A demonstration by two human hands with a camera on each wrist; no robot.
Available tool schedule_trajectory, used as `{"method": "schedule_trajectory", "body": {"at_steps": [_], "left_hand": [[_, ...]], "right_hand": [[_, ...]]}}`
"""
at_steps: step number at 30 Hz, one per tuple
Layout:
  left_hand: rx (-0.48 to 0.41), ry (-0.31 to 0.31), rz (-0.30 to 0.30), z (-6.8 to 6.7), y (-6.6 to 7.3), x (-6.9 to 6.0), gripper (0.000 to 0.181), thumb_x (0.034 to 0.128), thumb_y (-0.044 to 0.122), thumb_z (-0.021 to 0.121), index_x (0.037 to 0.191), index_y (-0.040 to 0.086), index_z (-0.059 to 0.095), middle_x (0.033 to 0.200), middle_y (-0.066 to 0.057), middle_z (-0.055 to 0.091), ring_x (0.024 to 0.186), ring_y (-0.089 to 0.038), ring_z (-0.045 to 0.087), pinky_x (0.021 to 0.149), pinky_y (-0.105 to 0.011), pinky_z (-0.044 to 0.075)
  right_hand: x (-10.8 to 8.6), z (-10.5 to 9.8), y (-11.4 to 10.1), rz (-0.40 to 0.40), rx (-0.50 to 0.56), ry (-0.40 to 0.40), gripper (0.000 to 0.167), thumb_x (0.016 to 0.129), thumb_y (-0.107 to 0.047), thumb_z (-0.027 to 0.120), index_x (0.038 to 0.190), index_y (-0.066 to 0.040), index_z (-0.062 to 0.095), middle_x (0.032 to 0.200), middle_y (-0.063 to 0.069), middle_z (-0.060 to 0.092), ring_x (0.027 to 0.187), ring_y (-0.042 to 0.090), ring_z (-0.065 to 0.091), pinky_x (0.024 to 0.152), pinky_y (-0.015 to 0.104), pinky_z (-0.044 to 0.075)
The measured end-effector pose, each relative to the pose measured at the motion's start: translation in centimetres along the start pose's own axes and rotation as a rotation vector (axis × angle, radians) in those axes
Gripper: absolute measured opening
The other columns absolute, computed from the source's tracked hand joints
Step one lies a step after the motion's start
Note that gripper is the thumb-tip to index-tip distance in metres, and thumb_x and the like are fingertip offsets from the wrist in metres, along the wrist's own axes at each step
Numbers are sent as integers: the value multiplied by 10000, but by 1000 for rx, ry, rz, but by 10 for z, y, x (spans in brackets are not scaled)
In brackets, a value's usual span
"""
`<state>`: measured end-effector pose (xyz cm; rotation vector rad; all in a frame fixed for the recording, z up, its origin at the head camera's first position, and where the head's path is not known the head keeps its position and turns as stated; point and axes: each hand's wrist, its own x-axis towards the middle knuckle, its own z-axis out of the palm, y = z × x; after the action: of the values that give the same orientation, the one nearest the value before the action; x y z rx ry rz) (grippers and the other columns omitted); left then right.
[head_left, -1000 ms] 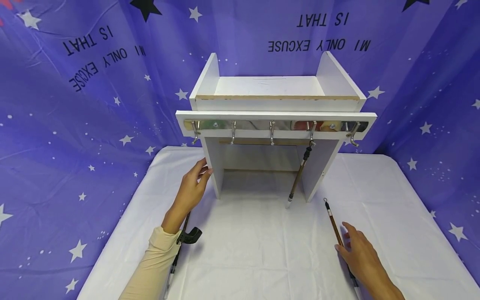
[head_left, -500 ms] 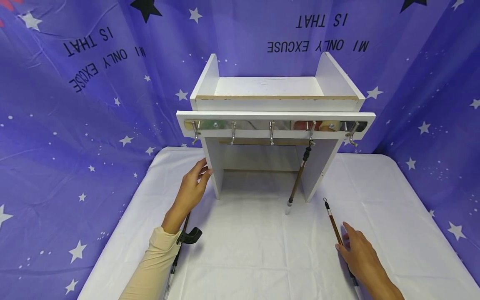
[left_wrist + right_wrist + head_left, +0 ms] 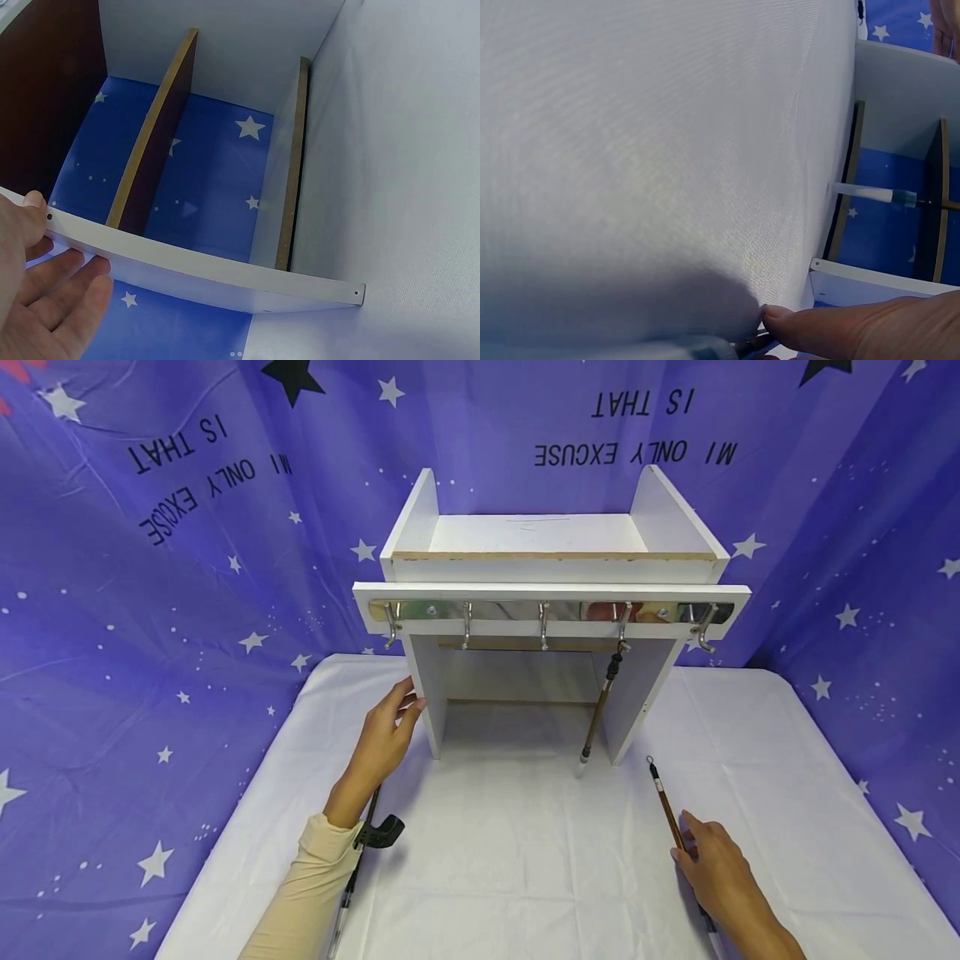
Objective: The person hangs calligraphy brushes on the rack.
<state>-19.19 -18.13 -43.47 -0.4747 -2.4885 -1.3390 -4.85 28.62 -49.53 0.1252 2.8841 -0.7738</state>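
My left hand [image 3: 378, 747] holds the front edge of the white shelf's left side panel [image 3: 427, 706]. In the left wrist view its thumb [image 3: 34, 202] lies over that edge, with the fingers on the outer face. At the lower right, my right hand [image 3: 723, 868] pinches a calligraphy brush [image 3: 667, 806] lying on the table, thumb on one side and fingers on the other. The brush has a hanging loop at its top and a clear cap, partly under the hand. Another calligraphy brush [image 3: 596, 718] hangs by its loop from the second hook from the right.
A metal hook rail [image 3: 506, 611] spans the shelf's front; its other hooks carry nothing. A third brush [image 3: 348, 881] lies on the white tablecloth [image 3: 487, 877], partly under the left forearm. A black wrist mount [image 3: 382, 832] juts from that sleeve. Purple star-printed curtains [image 3: 187, 610] surround the table.
The hanging brush swings slightly, its lower end toward me and then back. My right fingers draw a little closer to the thumb around the lying brush. My left hand stays put.
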Motion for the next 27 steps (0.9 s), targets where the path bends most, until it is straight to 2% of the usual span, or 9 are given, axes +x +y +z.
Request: {"method": "schedule_trajectory", "body": {"at_steps": [5, 11, 21, 27], "left_hand": [[0, -4, -6, 0, 1, 0, 448, 1119, 210, 556, 1531, 40, 510, 1477, -201, 606, 1288, -375, 655, 1105, -534, 537], [3, -2, -6, 0, 1, 0, 453, 1118, 207, 559, 1532, 32, 505, 1473, -210, 607, 1282, -381, 657, 1102, -539, 538], [15, -1, -12, 0, 1, 0, 451, 1118, 207, 558, 1534, 43, 507, 1484, -203, 601, 1297, -379, 648, 1101, -535, 540], [13, -7, -9, -1, 3, 0, 450, 1116, 207, 561, 1528, 35, 505, 1474, -208, 606, 1306, -378, 643, 1100, -527, 543]], "right_hand": [[1, 1, 0, 17, 7, -12, 594, 975, -52, 725, 1446, 197, 462, 1216, 347, 558, 1000, 395, 671, 775, 483, 620], [0, 1, 0, 8, -4, 10, 515, 967, -46, 727, 1376, 206, 542, 1190, 325, 572, 944, 317, 664, 716, 430, 604], [2, 2, 1, 6, 7, 16, 487, 956, -40, 740, 1357, 180, 571, 1152, 317, 580, 931, 331, 673, 703, 454, 599], [3, 1, 0, -2, 22, 15, 487, 952, -3, 721, 1361, 200, 551, 1166, 343, 578, 911, 293, 678, 695, 424, 604]]}}
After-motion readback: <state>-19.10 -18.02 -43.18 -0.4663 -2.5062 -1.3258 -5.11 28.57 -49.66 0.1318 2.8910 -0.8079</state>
